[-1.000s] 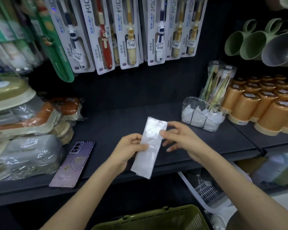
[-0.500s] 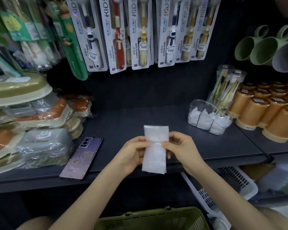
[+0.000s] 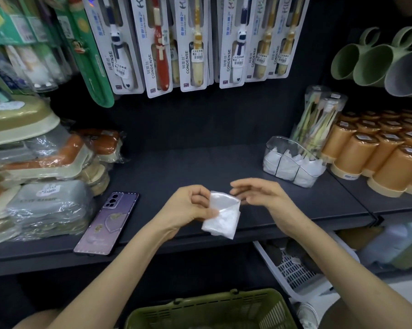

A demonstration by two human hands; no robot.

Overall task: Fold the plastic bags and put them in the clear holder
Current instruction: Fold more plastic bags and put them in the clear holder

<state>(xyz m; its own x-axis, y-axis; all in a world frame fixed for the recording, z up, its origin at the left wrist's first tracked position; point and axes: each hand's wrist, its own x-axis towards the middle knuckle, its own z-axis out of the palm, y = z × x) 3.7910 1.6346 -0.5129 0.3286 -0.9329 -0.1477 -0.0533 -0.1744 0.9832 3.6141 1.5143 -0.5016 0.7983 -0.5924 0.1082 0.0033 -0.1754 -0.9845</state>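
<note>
Olive-green basket [image 3: 212,309] at the bottom edge, nearest the camera; only its rim and slotted wall are in view. To its right, lower down, a white slotted basket [image 3: 292,274] sits under the shelf.

Both forearms reach up from the bottom corners. Left hand [image 3: 188,207]: fingers curled, thumb and fingertips pinching the left edge of the plastic bag [image 3: 221,217]. The bag is a small, white, translucent packet, partly folded, with one corner turned down along a diagonal. It is held in the air above the front edge of the dark shelf [image 3: 200,167], not resting on it. Right hand [image 3: 259,195]: fingers loosely spread and gripping nothing, fingertips just beside the bag's top right corner. They are blurred, so contact cannot be told.

On the shelf, left of the hands, a purple phone [image 3: 107,224] lies face down at a tilt. Further left is a stack of wrapped packs [image 3: 46,203] in grey, orange and cream.

Right of the hands and further back, the clear holder [image 3: 271,144] stands on the shelf, well apart from the held bag. Its compartments hold folded white bags [image 3: 283,167]. Behind it stands a clear tube of toothbrushes [image 3: 319,119]; beside that are rows of orange cups [image 3: 371,157].

Back wall: carded toothbrush packs [image 3: 193,43] hang in a row. Green mugs [image 3: 366,62] hang at upper right.
</note>
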